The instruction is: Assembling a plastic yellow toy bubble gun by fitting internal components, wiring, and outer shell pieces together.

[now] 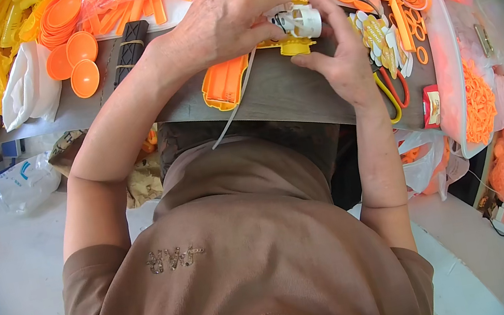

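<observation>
Over the table edge, a yellow plastic housing (298, 45) carries a white cylindrical mechanism (305, 21) with dark wires at its left side. My left hand (229, 19) closes on the mechanism's left side, its fingertips partly hiding the wires. At the other end, my right hand (342, 54) curls its fingers around the housing and mechanism, thumb at the yellow lower edge. A pale thin strip (236, 109) hangs from beside the left fingers down over the table edge. Just below my left hand lies an orange shell piece (225, 84), its hollow side showing.
Orange bowl-shaped parts (86, 78) and a banded black bundle (129, 53) lie to the left. Yellow-and-red-handled scissors (395, 94), sticker pieces (384, 44) and a red packet (432, 106) sit right. Beyond them stands a clear bin (448, 73) of orange parts.
</observation>
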The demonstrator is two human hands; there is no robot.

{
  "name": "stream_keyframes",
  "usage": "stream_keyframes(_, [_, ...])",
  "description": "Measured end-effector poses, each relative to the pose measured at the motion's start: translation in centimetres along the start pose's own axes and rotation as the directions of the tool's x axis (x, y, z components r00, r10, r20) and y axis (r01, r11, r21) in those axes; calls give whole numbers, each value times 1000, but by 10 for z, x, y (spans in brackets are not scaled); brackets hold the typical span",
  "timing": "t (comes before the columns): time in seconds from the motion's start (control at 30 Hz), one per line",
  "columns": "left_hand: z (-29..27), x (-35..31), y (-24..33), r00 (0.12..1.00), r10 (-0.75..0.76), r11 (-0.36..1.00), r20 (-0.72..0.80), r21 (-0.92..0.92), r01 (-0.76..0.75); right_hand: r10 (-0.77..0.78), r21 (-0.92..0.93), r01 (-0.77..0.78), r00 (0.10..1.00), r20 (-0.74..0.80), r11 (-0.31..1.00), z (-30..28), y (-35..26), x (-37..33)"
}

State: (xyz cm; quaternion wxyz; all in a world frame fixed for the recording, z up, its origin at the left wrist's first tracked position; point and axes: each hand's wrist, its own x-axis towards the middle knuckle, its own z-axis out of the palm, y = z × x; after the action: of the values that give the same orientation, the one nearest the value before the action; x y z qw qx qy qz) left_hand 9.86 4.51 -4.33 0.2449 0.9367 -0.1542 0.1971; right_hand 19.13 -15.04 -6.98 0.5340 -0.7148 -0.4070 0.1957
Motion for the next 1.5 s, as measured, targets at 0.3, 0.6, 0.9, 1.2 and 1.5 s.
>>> stream_keyframes(0.3, [-17,-28,13,975,-106,989,-193,85,124,-239,-452,183,968,-71,873,-2,-5,-4])
stream_keyframes(0.6, [16,-58,18,968,-194,965,-162,147,218,-476,-689,537,824,306,488,15,-16,35])
stream_keyframes(0.9, [30,-58,16,947,-208,968,-246,87,236,-537,-806,488,801,262,334,31,-13,38])
stream_keyframes(1.2, [33,-60,16,944,-215,958,-249,136,254,-577,-637,538,798,174,552,33,-33,-17])
stream_keyframes(1.5, [34,-54,17,943,-184,958,-278,163,235,-191,-270,286,925,327,920,73,-23,-90])
